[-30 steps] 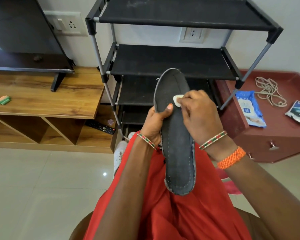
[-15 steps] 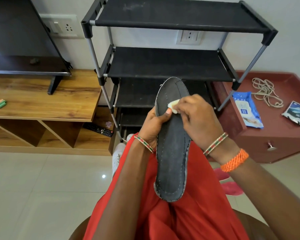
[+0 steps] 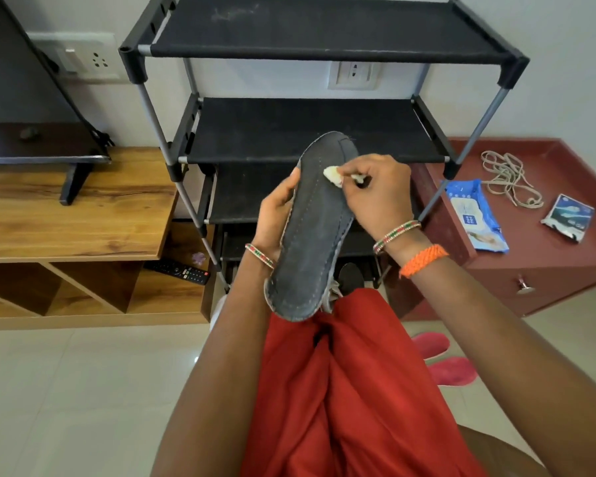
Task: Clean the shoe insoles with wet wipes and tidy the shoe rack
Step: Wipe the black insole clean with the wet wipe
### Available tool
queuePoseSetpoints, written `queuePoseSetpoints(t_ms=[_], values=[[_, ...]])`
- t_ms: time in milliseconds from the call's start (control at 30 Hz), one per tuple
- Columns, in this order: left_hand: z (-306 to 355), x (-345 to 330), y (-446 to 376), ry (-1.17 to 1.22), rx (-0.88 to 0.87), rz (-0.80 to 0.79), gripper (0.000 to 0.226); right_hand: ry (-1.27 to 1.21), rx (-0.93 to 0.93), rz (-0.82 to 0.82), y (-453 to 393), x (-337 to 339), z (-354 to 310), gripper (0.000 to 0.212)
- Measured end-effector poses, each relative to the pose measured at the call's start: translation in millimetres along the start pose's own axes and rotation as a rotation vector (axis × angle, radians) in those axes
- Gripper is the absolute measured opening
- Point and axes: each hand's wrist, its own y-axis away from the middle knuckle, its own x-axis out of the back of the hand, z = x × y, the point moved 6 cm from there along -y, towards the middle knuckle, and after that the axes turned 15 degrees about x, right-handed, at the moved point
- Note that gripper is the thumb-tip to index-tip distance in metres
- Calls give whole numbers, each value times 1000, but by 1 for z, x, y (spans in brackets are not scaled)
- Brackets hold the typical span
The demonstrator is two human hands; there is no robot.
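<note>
The left hand (image 3: 276, 215) grips the dark grey insole (image 3: 312, 228) along its left edge, thumb curled over the front face, fingers behind. The insole is held up above the lap, in front of the shoe rack (image 3: 319, 129), with one end raised toward the rack and the other end low over the red garment (image 3: 344, 390). A dashed line of stitching follows its edge.

The right hand (image 3: 375, 194) pinches a small crumpled wet wipe (image 3: 332, 174) between curled fingers and presses it against the upper part of the insole, near its right edge.

The shoe rack is a black multi-tier frame with grey metal posts; its fabric shelves show nothing on the upper tiers.

To the right, a dark red cabinet (image 3: 537, 270) carries a blue wet wipes pack (image 3: 475, 215), a coil of cord (image 3: 506, 177) and a small printed packet (image 3: 568, 216), each apart from the others. On the floor beside the cabinet lie two pink insoles (image 3: 441, 359). To the left, a wooden TV unit (image 3: 73, 215) holds a remote control (image 3: 178, 270) on its lower shelf.
</note>
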Motion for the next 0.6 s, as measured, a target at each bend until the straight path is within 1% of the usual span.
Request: queuePoseSetpoints(t_ms=[33, 67, 100, 133, 200, 233, 267, 333, 400, 433, 500, 533, 600], values=[[1, 8, -7, 9, 7, 46, 35, 23, -12, 23, -7, -5, 8, 14], [-1, 12, -12, 29, 36, 33, 50, 48, -28, 40, -14, -10, 17, 14], [-4, 13, -13, 70, 73, -25, 63, 70, -42, 54, -20, -14, 26, 15], [-6, 17, -16, 90, 68, -87, 69, 87, -46, 70, -27, -18, 34, 15], [-17, 21, -22, 329, 127, -309, 64, 104, -24, 87, -40, -28, 48, 16], [-23, 24, -26, 434, 147, -386, 63, 117, -8, 75, -45, -35, 55, 16], [-29, 30, -27, 517, 139, -407, 65, 136, 15, 58, -46, -42, 61, 16], [-37, 49, -39, 625, 98, -334, 79, 144, 65, 18, -52, -59, 72, 15], [-45, 64, -58, 689, 80, -239, 93, 129, 86, -68, -56, -77, 83, 16], [-48, 67, -62, 697, 74, -216, 96, 123, 97, -117, -57, -84, 87, 16], [-51, 69, -72, 704, 62, -204, 94, 131, 126, -193, -61, -94, 94, 15], [-53, 72, -76, 709, 48, -190, 89, 153, 147, -215, -62, -97, 96, 14], [-56, 73, -79, 700, 2, -187, 71, 239, 188, -235, -62, -97, 95, 12]])
